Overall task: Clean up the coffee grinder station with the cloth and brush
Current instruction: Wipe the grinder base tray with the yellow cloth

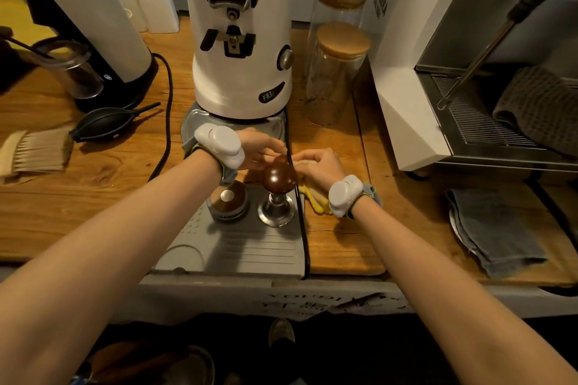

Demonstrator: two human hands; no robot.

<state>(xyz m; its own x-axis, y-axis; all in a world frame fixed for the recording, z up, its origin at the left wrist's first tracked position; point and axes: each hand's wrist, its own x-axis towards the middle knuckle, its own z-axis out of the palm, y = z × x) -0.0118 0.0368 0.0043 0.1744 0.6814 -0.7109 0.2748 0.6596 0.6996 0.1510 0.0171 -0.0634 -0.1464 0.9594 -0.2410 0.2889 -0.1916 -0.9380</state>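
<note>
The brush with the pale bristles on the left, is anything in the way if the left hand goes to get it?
Nothing visible blocks it. The pale-bristled wooden brush lies on the wooden counter, far left of the left hand. A black cable crosses the counter between them, and the black rubber air blower sits just behind the brush.

Yellow cloth beside white grinder

Right hand presses a yellow cloth on the counter; left hand beside the grinder.
</note>
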